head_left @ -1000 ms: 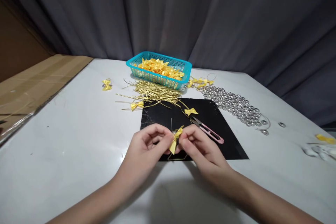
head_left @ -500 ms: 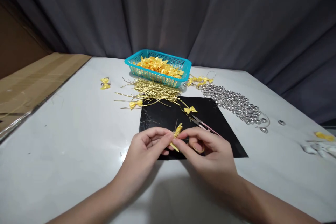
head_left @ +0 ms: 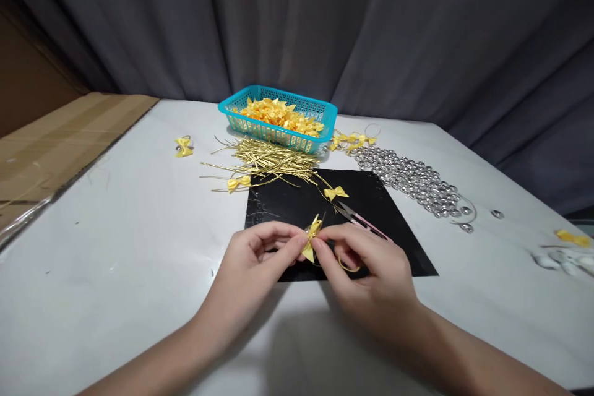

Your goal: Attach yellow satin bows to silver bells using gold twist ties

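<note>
Head view: my left hand (head_left: 260, 260) and right hand (head_left: 383, 267) are both clamped, fingertips pinching, on a yellow ribbon bow (head_left: 309, 250) above the black mat (head_left: 371, 195), toward its near edge; pink-handled snips (head_left: 356, 217) lie toward its right edge; gold cords (head_left: 273, 159) overlap its far edge.

Your left hand (head_left: 260, 260) and right hand (head_left: 374, 260) pinch a yellow bow (head_left: 309, 252) above black mat (head_left: 387, 213); scissors (head_left: 355, 216) near your right.

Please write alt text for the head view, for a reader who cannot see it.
The left hand and right hand pinch a yellow bow over a black mat. Beyond lie gold wires and a blue basket of ribbons; silver beads spread to the right.
</note>
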Action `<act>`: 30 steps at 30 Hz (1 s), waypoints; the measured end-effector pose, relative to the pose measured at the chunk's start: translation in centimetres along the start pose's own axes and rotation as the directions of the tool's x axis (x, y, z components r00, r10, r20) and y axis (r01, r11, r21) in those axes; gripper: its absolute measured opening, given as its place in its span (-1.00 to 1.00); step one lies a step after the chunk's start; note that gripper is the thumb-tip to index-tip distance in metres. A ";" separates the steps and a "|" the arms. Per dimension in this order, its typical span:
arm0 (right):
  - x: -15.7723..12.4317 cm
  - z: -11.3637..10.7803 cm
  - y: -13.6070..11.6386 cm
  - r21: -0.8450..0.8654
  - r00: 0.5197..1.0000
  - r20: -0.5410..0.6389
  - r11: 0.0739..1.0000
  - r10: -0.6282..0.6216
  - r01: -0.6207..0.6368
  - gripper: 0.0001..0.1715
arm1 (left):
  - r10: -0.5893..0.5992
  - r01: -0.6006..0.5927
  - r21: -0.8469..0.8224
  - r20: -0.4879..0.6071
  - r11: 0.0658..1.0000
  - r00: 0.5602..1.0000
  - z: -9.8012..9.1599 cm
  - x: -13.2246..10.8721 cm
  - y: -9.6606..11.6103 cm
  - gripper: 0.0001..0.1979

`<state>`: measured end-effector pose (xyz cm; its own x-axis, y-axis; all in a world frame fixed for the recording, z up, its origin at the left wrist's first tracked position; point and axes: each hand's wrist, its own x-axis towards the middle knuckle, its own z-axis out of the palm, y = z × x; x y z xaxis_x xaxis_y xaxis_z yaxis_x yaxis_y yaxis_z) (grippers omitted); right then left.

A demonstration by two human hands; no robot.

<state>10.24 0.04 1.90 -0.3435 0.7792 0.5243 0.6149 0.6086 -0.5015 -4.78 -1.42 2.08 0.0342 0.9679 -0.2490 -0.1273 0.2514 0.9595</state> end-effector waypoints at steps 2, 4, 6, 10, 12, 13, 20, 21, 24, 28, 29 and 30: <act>-0.2 -0.1 0.1 -0.032 0.998 0.018 0.998 -0.059 0.060 -0.86 | 0.018 -0.018 0.030 -0.011 0.999 1.000 0.0 0.0 0.0 -0.88; -0.3 -0.1 0.1 -0.037 0.992 0.071 0.994 -0.104 0.107 -0.84 | 0.031 -0.030 0.046 -0.014 0.998 0.999 0.0 0.0 -0.1 -0.87; -0.2 -0.1 0.2 -0.050 0.986 0.117 0.990 -0.122 0.129 -0.81 | 0.031 -0.031 0.049 -0.011 0.998 0.999 0.0 -0.1 -0.1 -0.86; -0.1 0.0 0.2 -0.119 0.983 0.136 0.983 -0.127 0.143 -0.80 | 0.018 -0.017 0.040 -0.023 0.999 1.000 0.0 -0.1 -0.1 -0.87; -0.1 0.0 0.3 -0.129 0.974 0.161 0.976 -0.156 0.178 -0.79 | 0.027 -0.026 0.048 -0.027 0.999 0.999 0.0 0.0 -0.1 -0.87; -0.2 0.1 0.3 -0.127 0.969 0.176 0.972 -0.173 0.197 -0.78 | 0.039 -0.038 0.058 -0.022 0.998 0.999 0.0 0.0 -0.2 -0.87; 0.3 -0.4 0.5 0.057 0.975 0.213 0.997 -0.066 0.055 -0.84 | 0.128 -0.136 0.156 0.058 0.978 0.990 -0.2 0.1 -0.5 -0.85; 0.5 -0.6 0.5 0.089 0.979 0.199 0.996 -0.036 0.018 -0.86 | 0.134 -0.142 0.163 0.055 0.976 0.989 -0.3 0.2 -0.5 -0.85; 1.3 -1.6 0.8 0.177 0.986 0.144 0.978 0.084 -0.109 -0.91 | 0.142 -0.142 0.177 0.013 0.974 0.990 -0.4 0.4 -0.5 -0.85; 2.0 -3.0 1.4 0.258 0.970 0.105 0.936 0.219 -0.239 -0.89 | 0.121 -0.110 0.141 -0.078 0.984 0.990 -0.6 0.7 -0.5 -0.85; 2.1 -3.3 1.6 0.255 0.973 0.088 0.939 0.214 -0.230 -0.90 | 0.111 -0.101 0.121 -0.086 0.988 0.990 -0.6 0.8 -0.5 -0.85; 2.2 -3.6 1.8 0.234 0.979 0.067 0.951 0.194 -0.204 -0.93 | 0.101 -0.091 0.102 -0.088 0.991 0.991 -0.6 0.8 -0.5 -0.85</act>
<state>13.13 2.28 4.66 -0.2641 0.8907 0.3701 0.4890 0.4544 -0.7446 -5.30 -0.76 1.30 -0.0666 0.9846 -0.1619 -0.0281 0.1603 0.9867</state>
